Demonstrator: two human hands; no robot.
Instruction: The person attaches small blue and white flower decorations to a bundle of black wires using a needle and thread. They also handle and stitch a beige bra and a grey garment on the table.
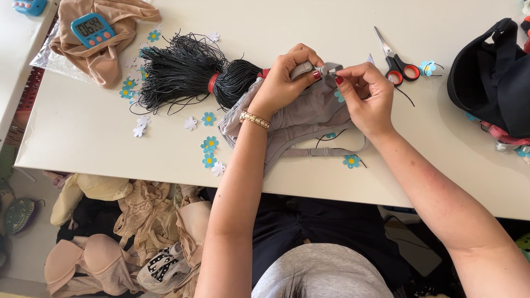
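Left hand (284, 77): pinches grey bra (309, 113) strap.
Right hand (364, 91): fingertips narrow on thin black cord (330, 73).
Risk: cord may slip out between fingertips.

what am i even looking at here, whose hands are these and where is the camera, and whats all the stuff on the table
There is no machine here. A person wears a camera on the head, so the single picture looks straight down at that person's own two bare hands over a white table.

The left hand, with a wristband, and the right hand meet at the top edge of a grey undergarment, pinching its strap end and what looks like a thin black cord between the fingertips.

On the table lie a bundle of black cords tied with a red band, red-handled scissors, small blue and white paper flowers, a blue digital timer resting on a beige garment, and a dark garment at the right edge. Below the table edge, more garments are heaped on the floor.
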